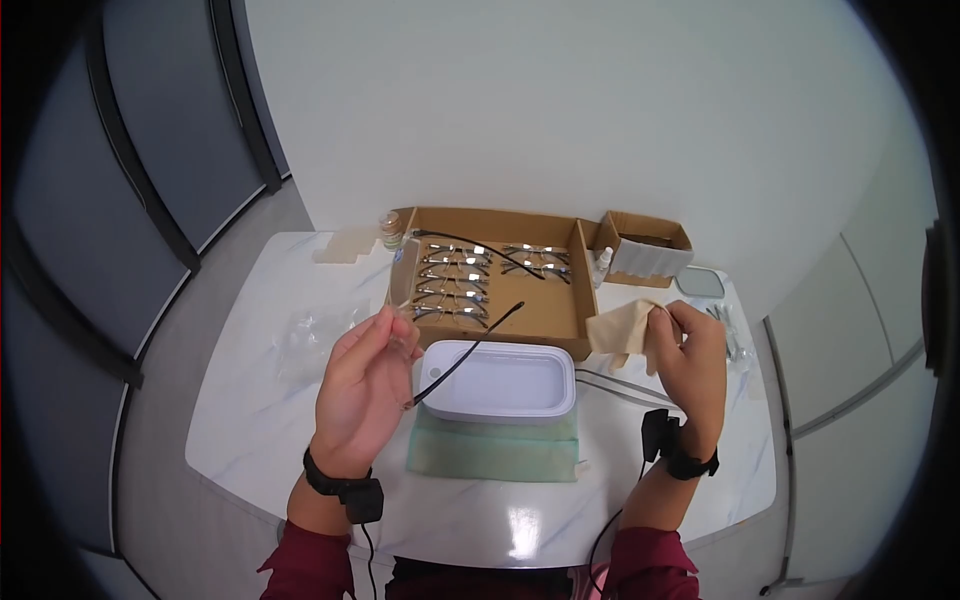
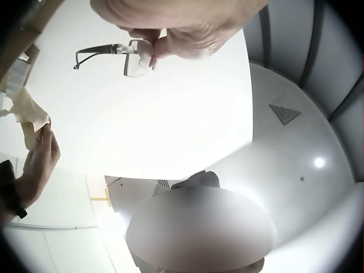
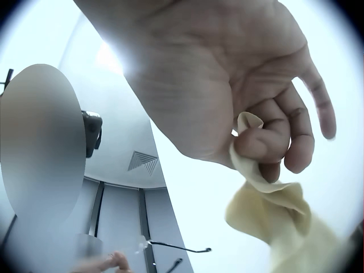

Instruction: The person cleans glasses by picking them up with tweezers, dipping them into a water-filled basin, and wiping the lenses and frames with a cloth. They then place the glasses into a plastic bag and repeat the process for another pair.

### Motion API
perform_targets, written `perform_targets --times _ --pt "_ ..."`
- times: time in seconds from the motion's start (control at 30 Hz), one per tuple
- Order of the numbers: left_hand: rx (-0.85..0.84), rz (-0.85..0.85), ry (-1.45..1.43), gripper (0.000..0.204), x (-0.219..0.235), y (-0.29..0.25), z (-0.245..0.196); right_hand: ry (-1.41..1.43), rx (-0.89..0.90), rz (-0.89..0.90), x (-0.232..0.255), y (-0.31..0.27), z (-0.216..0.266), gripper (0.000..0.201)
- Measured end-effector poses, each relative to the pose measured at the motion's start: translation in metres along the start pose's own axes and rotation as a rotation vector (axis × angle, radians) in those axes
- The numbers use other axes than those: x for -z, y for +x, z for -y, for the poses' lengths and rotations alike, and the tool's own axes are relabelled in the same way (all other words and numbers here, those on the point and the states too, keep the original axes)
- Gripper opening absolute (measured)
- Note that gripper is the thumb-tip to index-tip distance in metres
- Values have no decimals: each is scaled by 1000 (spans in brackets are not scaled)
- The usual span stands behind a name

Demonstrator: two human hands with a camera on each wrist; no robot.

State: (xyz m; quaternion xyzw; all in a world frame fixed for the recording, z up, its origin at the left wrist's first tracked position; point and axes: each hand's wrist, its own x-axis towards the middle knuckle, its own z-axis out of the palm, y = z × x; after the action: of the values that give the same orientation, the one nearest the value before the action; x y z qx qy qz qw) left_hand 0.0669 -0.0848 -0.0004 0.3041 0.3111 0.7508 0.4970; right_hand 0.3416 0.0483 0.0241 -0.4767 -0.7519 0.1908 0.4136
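Observation:
My left hand (image 1: 362, 385) pinches a pair of glasses (image 1: 403, 272) by one lens, raised above the table. Its two dark temples are unfolded and point to the right, over the box and the white tub. In the left wrist view, fingertips grip the edge of the clear lens (image 2: 133, 65). To the right, my right hand (image 1: 692, 355) pinches a beige cloth (image 1: 622, 328) between thumb and fingers, and the cloth hangs down in folds. Below and between the hands, a white tub (image 1: 500, 411) sits on a green cloth (image 1: 490, 458).
Behind the tub, an open cardboard box (image 1: 540, 312) holds several glasses (image 1: 450, 280) in rows. A smaller carton (image 1: 650, 262), a spray bottle (image 1: 602, 266) and a mirror-like tray (image 1: 700, 283) stand at the right. Clear plastic bags (image 1: 312, 340) lie at the left, below stacked round containers (image 1: 390, 230).

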Motion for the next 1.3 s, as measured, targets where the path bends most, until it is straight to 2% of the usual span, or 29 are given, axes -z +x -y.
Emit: perform_targets --times 0.03,0.13,0.23,0.37,0.43,0.5,0.57,0.6,0.67,0.7,0.77,0.8,0.87,0.97,1.3 --pt "16 -24 -20 24 -2 0 0 3 5 14 1 -2 -2 29" --pt "43 -66 -75 23 -1 -1 3 401 -110 180 7 -5 -3 35" --pt "82 -97 -120 22 -4 -2 6 537 -73 151 1 -2 -3 32" --pt "120 -71 -124 21 -3 -2 13 540 -19 118 -20 -3 8 27" --pt "137 -53 -110 20 0 -2 18 373 360 -111 -38 -10 23 20" --pt "155 -36 -96 20 -3 -3 22 169 693 9 -50 -24 41 18" --pt "176 -163 -82 21 -13 -6 26 103 934 253 -65 -35 57 20" --pt "183 -161 -78 21 -12 -8 25 104 926 251 -73 -41 59 20" --pt "211 -99 -104 20 -9 -10 22 212 951 403 -87 -51 58 16" --pt "213 -99 -104 20 -9 -10 23 213 949 403 -87 -51 56 16" --pt "129 -141 -39 20 -9 -9 25 264 903 527 -85 -49 54 19" --pt "129 -142 -40 20 -9 -10 24 263 903 528 -82 -47 54 19" --pt "86 -34 -41 21 -10 -12 22 351 898 570 -77 -45 56 18" --pt "27 -9 51 20 -9 -14 23 392 902 530 -81 -45 52 17" --pt "43 10 45 17 -15 -18 24 474 745 502 -86 -49 50 22"
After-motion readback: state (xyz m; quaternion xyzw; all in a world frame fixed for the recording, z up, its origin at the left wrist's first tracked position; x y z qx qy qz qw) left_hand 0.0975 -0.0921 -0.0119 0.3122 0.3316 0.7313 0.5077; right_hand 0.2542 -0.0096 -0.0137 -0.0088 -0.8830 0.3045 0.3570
